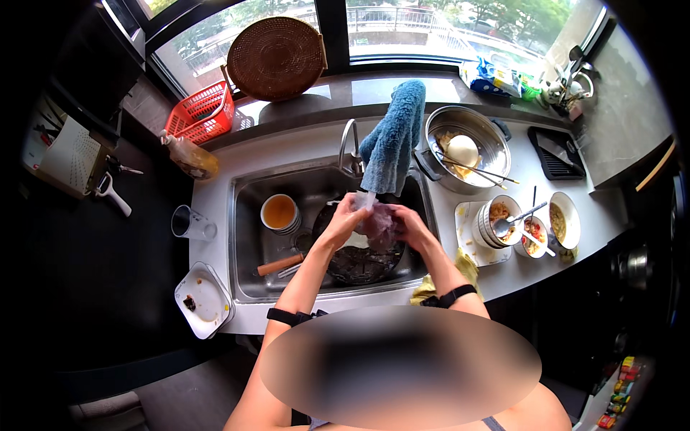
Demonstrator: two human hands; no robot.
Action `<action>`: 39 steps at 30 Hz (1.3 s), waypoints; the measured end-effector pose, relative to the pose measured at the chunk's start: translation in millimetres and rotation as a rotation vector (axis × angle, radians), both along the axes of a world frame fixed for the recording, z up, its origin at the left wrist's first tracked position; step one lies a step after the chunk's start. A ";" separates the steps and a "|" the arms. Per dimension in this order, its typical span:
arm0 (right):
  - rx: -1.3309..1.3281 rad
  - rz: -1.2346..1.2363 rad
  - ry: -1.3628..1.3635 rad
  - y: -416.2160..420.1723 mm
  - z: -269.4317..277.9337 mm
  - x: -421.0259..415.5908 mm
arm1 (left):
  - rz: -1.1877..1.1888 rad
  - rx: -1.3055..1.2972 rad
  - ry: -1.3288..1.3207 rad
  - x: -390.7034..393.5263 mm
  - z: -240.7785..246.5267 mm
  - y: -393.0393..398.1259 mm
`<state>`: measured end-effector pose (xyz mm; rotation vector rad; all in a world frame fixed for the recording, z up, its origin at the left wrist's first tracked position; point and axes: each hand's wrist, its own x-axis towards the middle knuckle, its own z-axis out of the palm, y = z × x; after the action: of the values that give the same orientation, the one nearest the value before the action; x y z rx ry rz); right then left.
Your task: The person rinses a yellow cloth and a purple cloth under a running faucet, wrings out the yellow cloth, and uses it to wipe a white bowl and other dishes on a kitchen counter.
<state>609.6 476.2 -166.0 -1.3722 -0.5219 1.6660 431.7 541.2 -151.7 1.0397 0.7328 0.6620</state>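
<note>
A pinkish, crumpled mesh or cloth (380,225) lies between my left hand (345,218) and my right hand (411,225), both closed around it. Below them, a dark round pan (358,266) rests in the steel sink (237,215). Over the faucet (350,129) area hangs a blue towel (396,134), its lower end just above my hands. Stacked bowls with orange-brown liquid (280,211) stand at the sink's left, near a brown handle (280,264). Blur hides the exact finger contact.
Right of the sink are a steel pot (431,129) with chopsticks, stacked bowls (482,226) with food scraps and a yellow cloth (467,266). At left stand a clear glass (193,223), stacked plates (207,301) and a bottle (191,157). A red basket (202,113) sits by the window.
</note>
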 end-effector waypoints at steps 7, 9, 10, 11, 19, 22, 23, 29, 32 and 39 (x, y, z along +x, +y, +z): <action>0.048 -0.180 0.586 18.3 -18.2 -39.9 | 0.130 -0.243 -0.229 -1.5 -6.5 10.8; 0.101 -0.382 0.376 30.9 -20.8 -46.6 | 0.176 -0.265 -0.152 -8.9 -21.8 16.7; 0.193 -0.416 0.085 38.0 -40.6 -44.0 | 0.151 -0.309 -0.135 -8.2 -28.4 15.1; 0.315 -0.406 -0.284 34.4 -33.7 -51.4 | 0.076 -0.479 -0.086 -8.6 -29.7 5.8; 0.785 -0.118 -0.979 17.3 18.3 -99.5 | -0.040 -0.490 -0.932 20.5 -86.6 -3.2; 0.849 -0.428 -1.034 51.9 -36.7 -88.3 | 0.067 -0.286 -0.944 51.5 -82.2 2.3; 0.588 -0.291 -1.047 53.3 -72.0 -67.6 | 0.224 -0.406 -0.601 65.5 -62.7 -8.4; 0.164 -0.634 -0.104 77.7 -70.8 -42.9 | 0.195 0.209 0.298 44.9 -74.4 -7.0; 0.090 -0.473 -0.067 66.0 -43.4 -43.5 | 0.253 0.052 -0.014 31.8 -74.5 -19.2; 0.293 -0.424 -0.725 53.0 -29.8 28.4 | 0.056 -0.406 -0.348 4.2 -22.2 -10.0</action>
<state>638.0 529.2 -195.9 -1.6981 -0.7773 0.6922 436.0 531.1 -173.8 0.5161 0.5606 0.6856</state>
